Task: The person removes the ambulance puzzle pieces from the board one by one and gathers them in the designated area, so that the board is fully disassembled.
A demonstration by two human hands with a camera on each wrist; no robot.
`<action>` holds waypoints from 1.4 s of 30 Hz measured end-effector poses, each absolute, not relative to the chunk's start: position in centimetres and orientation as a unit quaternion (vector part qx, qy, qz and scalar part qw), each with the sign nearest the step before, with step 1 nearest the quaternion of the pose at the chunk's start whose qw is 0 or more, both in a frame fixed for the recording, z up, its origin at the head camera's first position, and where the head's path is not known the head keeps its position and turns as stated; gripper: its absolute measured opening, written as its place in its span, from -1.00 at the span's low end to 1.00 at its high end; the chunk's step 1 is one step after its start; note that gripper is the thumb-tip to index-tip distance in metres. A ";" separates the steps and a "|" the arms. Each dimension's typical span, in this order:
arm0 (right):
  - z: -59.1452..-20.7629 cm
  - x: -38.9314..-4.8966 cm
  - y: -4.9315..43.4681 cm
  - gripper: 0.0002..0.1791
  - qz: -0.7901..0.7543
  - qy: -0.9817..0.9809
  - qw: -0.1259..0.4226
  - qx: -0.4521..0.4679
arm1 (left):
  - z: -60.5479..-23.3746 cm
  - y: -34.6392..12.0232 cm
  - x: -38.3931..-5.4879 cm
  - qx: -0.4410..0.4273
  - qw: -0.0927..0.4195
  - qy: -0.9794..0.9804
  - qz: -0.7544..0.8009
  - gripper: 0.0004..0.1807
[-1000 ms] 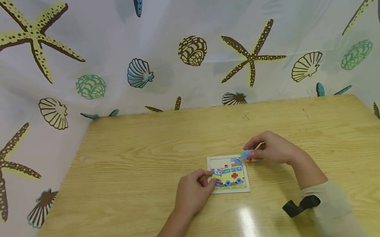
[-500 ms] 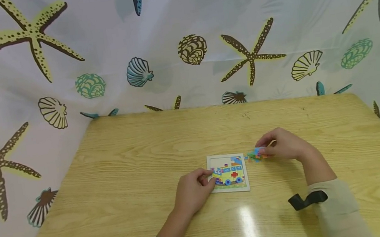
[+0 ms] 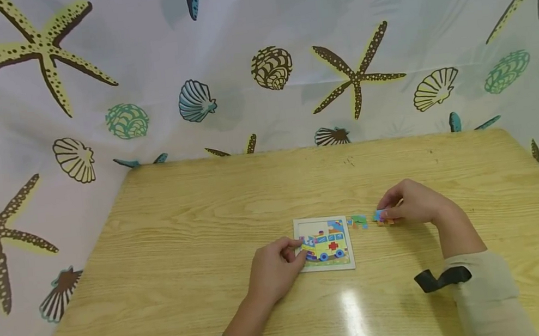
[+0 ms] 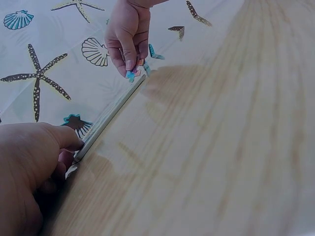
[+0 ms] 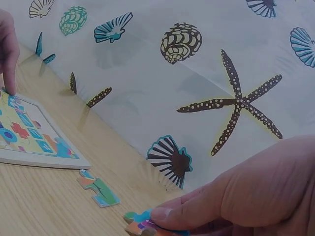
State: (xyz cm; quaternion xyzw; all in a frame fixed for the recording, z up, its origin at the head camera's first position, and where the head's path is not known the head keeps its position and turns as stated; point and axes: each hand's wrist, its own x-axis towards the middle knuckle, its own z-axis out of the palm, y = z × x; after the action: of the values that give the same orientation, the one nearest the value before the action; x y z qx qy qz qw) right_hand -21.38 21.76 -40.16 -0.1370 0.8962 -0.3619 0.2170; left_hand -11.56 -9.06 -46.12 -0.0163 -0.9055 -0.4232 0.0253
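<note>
A square jigsaw puzzle tray with a pale rim lies on the table, its inside partly filled with a yellow ambulance picture. Its upper left part shows bare backing. My left hand grips the tray's left edge between thumb and forefinger. To the right of the tray, my right hand pinches a blue and orange puzzle piece with some purple on it, low over or on the table. Between that piece and the tray lies a loose green, blue and orange puzzle piece, close to the tray's corner.
The wooden table reaches back to a pale curtain printed with starfish and shells. A black strap hangs loose from the right sleeve.
My right hand has moved right, away from the tray, with its puzzle piece. The green piece now lies uncovered and separate beside the tray. My left hand has stayed at the tray's edge.
</note>
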 end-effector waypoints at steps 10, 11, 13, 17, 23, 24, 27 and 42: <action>-39.9 -21.0 20.8 -0.84 -0.295 0.934 0.187 -0.074 | -46.4 -8.8 -11.7 -0.013 0.019 -0.906 -0.423 -0.80; -39.9 -21.0 20.4 -0.83 -0.284 0.939 0.179 -0.070 | -46.5 -8.8 -11.7 -0.011 0.021 -0.906 -0.423 -0.80; -39.8 -20.9 19.5 -0.81 -0.268 0.947 0.168 -0.061 | -46.5 -9.1 -11.6 -0.007 0.023 -0.906 -0.423 -0.80; -39.7 -20.7 17.9 -0.79 -0.238 0.957 0.157 -0.058 | -46.5 -9.5 -11.4 -0.003 0.026 -0.907 -0.421 -0.80; -38.9 -20.6 17.0 -0.82 -0.227 0.952 0.169 -0.117 | -46.5 -9.0 -11.5 -0.006 0.021 -0.906 -0.423 -0.79; -38.8 -20.6 16.9 -0.81 -0.232 0.948 0.171 -0.135 | -46.5 -8.9 -11.6 -0.007 0.022 -0.906 -0.423 -0.80; -39.0 -20.6 16.5 -0.81 -0.251 0.934 0.183 -0.177 | -46.6 -8.7 -11.7 -0.009 0.026 -0.907 -0.421 -0.81; -40.5 -20.9 14.3 -0.84 -0.283 0.886 0.202 -0.307 | -46.2 -8.9 -11.9 -0.010 0.018 -0.905 -0.425 -0.79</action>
State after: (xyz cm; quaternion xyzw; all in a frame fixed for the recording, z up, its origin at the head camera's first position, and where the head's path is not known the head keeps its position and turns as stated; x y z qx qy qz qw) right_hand -20.94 14.31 -40.48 -0.3065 0.8860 -0.2835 0.2016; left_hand -11.87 -8.91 -46.21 -0.0103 -0.9048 -0.4253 0.0176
